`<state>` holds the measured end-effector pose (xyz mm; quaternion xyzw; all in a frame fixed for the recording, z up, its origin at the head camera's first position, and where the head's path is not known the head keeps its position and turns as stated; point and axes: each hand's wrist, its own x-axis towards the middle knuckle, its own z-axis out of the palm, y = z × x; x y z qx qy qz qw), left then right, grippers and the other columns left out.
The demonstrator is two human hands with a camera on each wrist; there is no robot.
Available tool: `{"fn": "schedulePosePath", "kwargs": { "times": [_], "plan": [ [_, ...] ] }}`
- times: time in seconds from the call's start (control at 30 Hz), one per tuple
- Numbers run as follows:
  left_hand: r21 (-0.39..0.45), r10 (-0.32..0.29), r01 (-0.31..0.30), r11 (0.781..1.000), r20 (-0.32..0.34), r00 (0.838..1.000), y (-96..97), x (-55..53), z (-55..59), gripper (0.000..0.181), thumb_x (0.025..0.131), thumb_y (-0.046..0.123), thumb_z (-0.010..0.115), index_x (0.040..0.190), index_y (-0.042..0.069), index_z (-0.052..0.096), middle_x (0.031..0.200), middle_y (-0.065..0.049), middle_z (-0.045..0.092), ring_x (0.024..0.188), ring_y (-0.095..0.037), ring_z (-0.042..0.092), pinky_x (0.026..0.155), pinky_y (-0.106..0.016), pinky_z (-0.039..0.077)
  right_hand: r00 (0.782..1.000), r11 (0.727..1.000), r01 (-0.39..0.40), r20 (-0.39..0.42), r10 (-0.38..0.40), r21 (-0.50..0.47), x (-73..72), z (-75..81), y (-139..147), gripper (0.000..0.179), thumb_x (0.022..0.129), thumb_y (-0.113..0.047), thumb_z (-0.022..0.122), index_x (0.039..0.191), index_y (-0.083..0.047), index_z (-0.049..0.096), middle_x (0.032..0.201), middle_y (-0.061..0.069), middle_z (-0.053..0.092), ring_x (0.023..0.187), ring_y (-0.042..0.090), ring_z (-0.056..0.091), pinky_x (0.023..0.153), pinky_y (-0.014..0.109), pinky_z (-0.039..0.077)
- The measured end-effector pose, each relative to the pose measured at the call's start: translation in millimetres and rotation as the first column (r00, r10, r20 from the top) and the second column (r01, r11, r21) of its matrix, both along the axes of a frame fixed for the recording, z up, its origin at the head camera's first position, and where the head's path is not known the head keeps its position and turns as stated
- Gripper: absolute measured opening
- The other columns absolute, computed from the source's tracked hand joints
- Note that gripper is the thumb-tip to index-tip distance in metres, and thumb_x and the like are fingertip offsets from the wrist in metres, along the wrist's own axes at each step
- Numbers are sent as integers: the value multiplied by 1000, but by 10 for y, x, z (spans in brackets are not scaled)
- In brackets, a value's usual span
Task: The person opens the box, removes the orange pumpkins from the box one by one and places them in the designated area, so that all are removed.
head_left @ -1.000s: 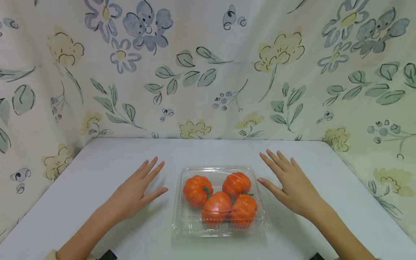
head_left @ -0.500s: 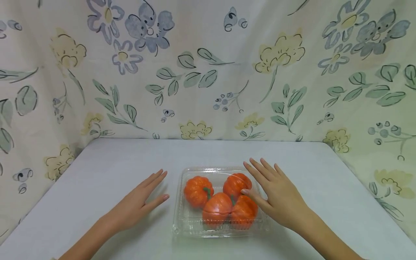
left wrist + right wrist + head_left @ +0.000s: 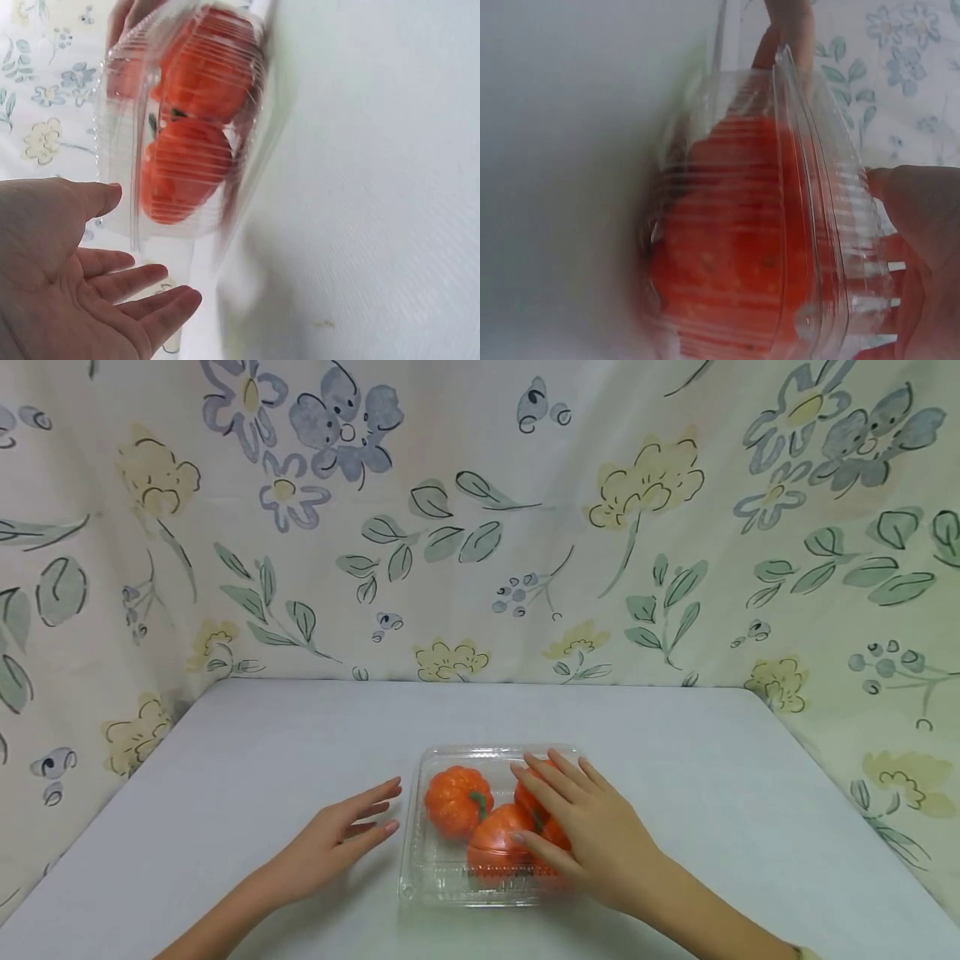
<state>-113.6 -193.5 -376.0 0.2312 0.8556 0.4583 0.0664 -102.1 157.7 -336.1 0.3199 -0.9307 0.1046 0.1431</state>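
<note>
A clear plastic clamshell box (image 3: 431, 889) with its lid down sits on the white table. Inside it are several small orange pumpkins (image 3: 453, 802) with green stems. My right hand (image 3: 611, 843) lies flat over the right half of the lid with fingers straight, partly hiding two pumpkins. In the right wrist view its fingers (image 3: 900, 300) are right at the lid's top. Just left of the box is my left hand (image 3: 322, 847), fingers loosely bent, thumb apart and nothing held. The left wrist view shows its thumb tip (image 3: 109, 199) close by the lid's edge.
The white tabletop (image 3: 262, 735) stretches around the box on all sides. Behind it and along both sides hangs a cream curtain (image 3: 450, 602) printed with flowers and leaves.
My right hand has moved left from beside the box to over its lid. My left hand has come slightly closer to the box's left side, its fingers bending more. The box has stayed put.
</note>
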Motion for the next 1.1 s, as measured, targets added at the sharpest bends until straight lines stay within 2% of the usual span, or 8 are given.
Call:
{"fn": "schedulePosePath", "kwargs": {
  "times": [0.13,0.23,0.33,0.5,0.63,0.8,1.0,1.1],
  "plan": [
    [81,-29,22,996,81,996,9,9,10,63,108,24,62,159,-5,39,150,-28,55,130,-46,62,100,-42,60,999,999,-48,-12,48,4,37,-23,-80,64,104,-53,60,156,-15,54,157,6,56,146,36,51,119,61,40],
    [145,-41,10,989,208,977,1,3,11,62,107,22,63,156,-9,40,145,-28,58,125,-40,66,98,-35,60,996,996,-86,-30,86,0,57,-49,-150,65,104,-55,59,156,-16,54,157,6,56,145,36,52,118,58,43],
    [235,-93,7,972,355,930,-19,-12,-1,58,107,19,61,151,-13,42,136,-23,62,118,-33,69,96,-31,61,992,993,-118,-43,118,4,75,-80,-231,67,102,-58,60,155,-17,55,157,5,56,145,36,52,117,56,45],
    [386,-239,25,922,518,821,-22,-33,-64,46,107,12,59,141,-14,45,118,-10,67,107,-22,71,94,-33,62,986,986,-159,-52,161,39,114,-131,-373,67,101,-60,61,153,-17,57,156,4,57,144,34,53,116,52,48],
    [461,-334,50,886,559,759,-11,-36,-103,39,105,7,60,137,-12,48,111,-4,72,104,-16,72,93,-33,62,976,979,-196,-87,201,56,149,-166,-468,69,101,-61,62,153,-17,56,153,5,60,143,33,55,114,53,50],
    [527,-433,97,844,563,704,-35,-51,-116,34,105,5,60,135,-8,51,110,-1,74,104,-14,73,94,-31,62,970,976,-196,-130,207,91,185,-191,-552,75,98,-66,63,156,-20,53,153,4,60,143,32,55,112,56,51],
    [580,-546,176,796,560,623,-77,-71,-126,28,103,0,60,131,-3,54,113,-2,76,107,-17,74,96,-32,61,981,977,-159,-90,173,141,232,-213,-628,74,99,-68,58,159,-26,48,157,5,56,147,38,49,113,61,47],
    [601,-592,219,769,541,597,-68,-64,-138,26,103,-2,60,129,-2,56,113,-4,78,108,-17,75,95,-31,61,979,978,-153,-116,170,140,250,-230,-654,75,97,-68,61,159,-26,49,156,5,57,145,40,50,112,61,48]
  ]
}}
